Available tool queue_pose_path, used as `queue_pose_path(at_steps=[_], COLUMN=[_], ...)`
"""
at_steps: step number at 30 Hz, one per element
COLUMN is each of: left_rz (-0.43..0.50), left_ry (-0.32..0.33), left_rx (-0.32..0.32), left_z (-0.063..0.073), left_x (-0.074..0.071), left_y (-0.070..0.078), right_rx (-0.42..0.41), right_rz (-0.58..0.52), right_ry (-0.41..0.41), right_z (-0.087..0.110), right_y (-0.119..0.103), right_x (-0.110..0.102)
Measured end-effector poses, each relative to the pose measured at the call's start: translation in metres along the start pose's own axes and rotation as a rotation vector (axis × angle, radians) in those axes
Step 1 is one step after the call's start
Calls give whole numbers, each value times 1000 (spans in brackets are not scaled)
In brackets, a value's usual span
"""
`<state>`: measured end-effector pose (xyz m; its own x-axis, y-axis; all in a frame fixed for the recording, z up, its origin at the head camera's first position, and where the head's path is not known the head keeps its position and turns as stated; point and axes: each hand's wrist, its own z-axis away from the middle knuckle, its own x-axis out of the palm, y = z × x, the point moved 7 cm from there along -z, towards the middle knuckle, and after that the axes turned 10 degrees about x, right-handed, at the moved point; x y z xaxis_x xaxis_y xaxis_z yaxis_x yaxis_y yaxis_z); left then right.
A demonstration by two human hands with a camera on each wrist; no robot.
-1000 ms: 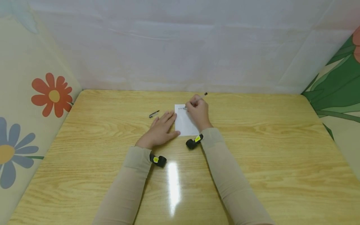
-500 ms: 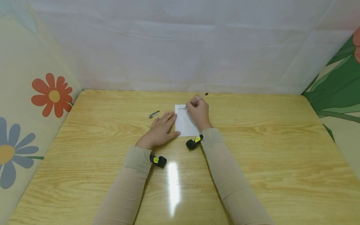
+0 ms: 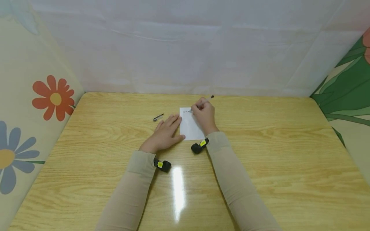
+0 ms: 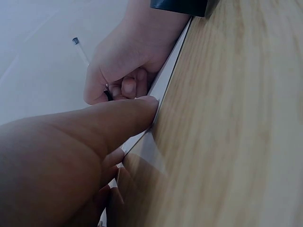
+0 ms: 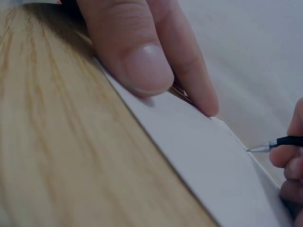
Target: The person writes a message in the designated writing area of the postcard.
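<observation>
Well left of the paper (image 3: 190, 126), a red flower (image 3: 55, 98) is painted on the wall (image 3: 26, 61). Nearer the paper, a pen cap (image 3: 158, 117) lies on the tabletop (image 3: 274, 128), just beyond the left hand (image 3: 164, 134), its fingers extended against the paper's left edge. The right hand (image 3: 206, 117), covering the paper's upper right, pinches a pen (image 5: 288, 141), tip at the paper.

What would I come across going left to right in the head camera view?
Blue-gray flower → red flower → left hand → white paper → right hand → green leaves.
</observation>
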<state>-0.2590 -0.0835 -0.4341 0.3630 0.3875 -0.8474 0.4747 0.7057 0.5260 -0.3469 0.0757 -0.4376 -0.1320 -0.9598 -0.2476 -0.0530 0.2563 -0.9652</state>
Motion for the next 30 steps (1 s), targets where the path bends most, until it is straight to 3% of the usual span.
queue_pose_path(at_steps=[30], left_rz=[-7], left_ry=[-6], left_rx=[-9], left_z=[0], left_x=[2], left_y=[-3], right_rx=[-20], right_rz=[-10], right_ry=[-11], right_z=[1], right_y=[0], right_x=[1])
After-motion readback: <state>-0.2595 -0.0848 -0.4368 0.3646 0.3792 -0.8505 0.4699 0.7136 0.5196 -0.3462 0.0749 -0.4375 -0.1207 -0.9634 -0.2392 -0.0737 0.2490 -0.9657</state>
